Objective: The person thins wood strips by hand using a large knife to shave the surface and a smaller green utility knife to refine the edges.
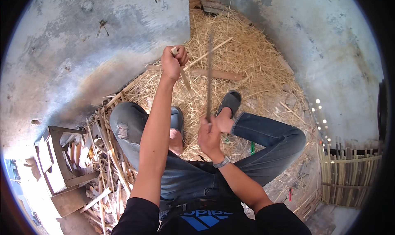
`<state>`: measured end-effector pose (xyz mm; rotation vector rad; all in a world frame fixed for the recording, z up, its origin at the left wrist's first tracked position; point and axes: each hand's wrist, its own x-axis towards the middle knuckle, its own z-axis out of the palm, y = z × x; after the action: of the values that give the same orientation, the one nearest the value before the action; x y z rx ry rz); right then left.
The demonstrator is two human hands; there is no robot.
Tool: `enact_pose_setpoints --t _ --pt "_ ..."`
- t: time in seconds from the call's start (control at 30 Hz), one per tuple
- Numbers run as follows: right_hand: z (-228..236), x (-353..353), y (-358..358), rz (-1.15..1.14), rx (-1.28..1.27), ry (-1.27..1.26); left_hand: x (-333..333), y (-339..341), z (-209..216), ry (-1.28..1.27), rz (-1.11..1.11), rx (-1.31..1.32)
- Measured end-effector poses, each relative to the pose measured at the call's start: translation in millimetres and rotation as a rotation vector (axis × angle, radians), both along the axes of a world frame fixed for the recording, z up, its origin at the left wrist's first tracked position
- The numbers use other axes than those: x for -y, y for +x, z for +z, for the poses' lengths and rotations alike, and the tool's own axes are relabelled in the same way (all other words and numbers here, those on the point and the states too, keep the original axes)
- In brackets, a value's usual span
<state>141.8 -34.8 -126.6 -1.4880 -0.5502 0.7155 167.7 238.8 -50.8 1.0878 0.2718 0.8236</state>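
Note:
My left hand (173, 62) is raised ahead of me, its fingers wrapped round a pale bamboo strip (187, 83). One end of the strip shows above the fist and the other slants down toward the shavings. In my right hand (210, 139), lower and nearer my lap, is a long thin knife (210, 70). Its dark blade points up and away, nearly edge-on and slightly blurred, to the right of the strip and apart from it. The fingers hide most of the knife's handle.
Pale shavings (247, 50) cover the floor ahead, with a flat wooden board (222, 74) lying on them. Split sticks (109, 148) and a wooden frame (78, 179) are at my left. A slatted bamboo panel (349, 177) leans at right. Walls (123, 29) rise on both sides.

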Motion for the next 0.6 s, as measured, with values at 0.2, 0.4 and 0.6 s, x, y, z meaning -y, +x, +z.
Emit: enact_pose_setpoints --t 0.2,0.4,0.6 --pt "-77 18 14 0.11 -0.038 -0.428 0 -1 -1 0.017 0.051 -0.005" --pt "45 -15 14 0.012 -0.197 -0.071 -3 -9 0 -0.008 0.028 -0.005" --pt "-100 24 -3 0.116 0.137 -0.442 2 4 6 -0.041 0.018 -0.019"
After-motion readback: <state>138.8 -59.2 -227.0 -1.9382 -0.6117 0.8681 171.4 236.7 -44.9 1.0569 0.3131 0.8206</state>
